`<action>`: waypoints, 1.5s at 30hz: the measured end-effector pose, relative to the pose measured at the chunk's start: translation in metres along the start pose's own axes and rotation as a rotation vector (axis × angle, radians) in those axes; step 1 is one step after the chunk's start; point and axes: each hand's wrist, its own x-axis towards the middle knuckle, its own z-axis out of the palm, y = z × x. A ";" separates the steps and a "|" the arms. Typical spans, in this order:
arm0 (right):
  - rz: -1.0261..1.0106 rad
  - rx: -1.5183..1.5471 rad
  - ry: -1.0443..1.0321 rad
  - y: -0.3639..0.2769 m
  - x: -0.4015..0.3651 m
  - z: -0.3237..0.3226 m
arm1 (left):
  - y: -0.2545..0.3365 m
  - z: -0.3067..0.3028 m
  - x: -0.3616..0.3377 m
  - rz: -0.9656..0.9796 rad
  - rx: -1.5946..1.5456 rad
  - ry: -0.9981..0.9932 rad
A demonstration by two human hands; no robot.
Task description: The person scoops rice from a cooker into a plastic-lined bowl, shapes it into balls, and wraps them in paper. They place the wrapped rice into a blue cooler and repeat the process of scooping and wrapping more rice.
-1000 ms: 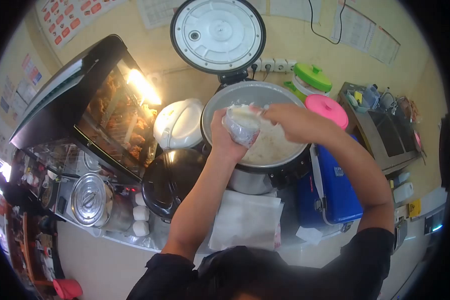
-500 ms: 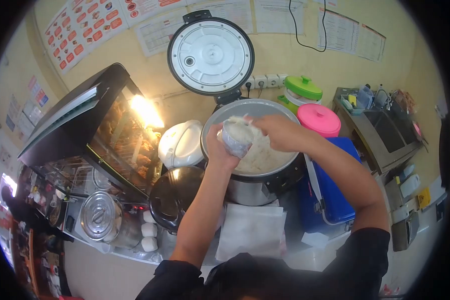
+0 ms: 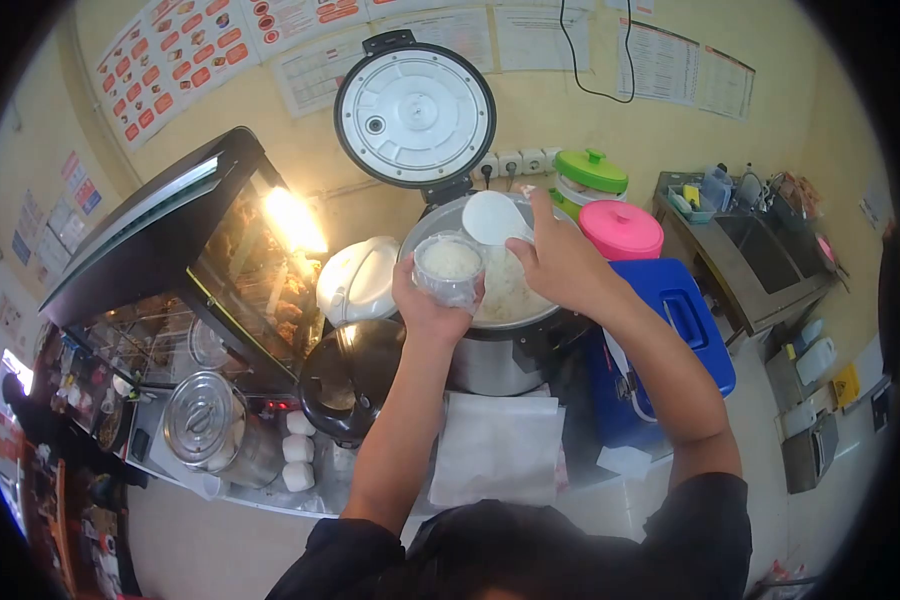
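My left hand [image 3: 436, 306] is wrapped round a small clear cup [image 3: 450, 272] with white rice in it, held upright over the near left part of the rice cooker. In my right hand [image 3: 555, 255] is a white rice paddle [image 3: 494, 217], its broad blade just above and right of the cup. Beneath both hands, the large steel rice cooker [image 3: 491, 366] stands with rice [image 3: 505, 290] inside. Its round lid [image 3: 416, 113] is raised behind it.
A lit glass food warmer [image 3: 260, 260] is at left, beside a white pot [image 3: 358, 280] and a black cooker [image 3: 347, 385]. A lidded steel pot [image 3: 202, 425] is front left, white paper [image 3: 496, 448] in front. A blue cooler [image 3: 705, 345] and pink-lidded container [image 3: 620, 230] are at right.
The paddle has come up off the cup and its blade now shows. My left hand has tilted the cup upright and shifted slightly left. The camera view has turned a little.
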 end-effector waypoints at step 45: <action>-0.036 0.182 -0.213 0.084 0.131 0.039 | 0.006 -0.203 -0.406 0.758 0.238 0.786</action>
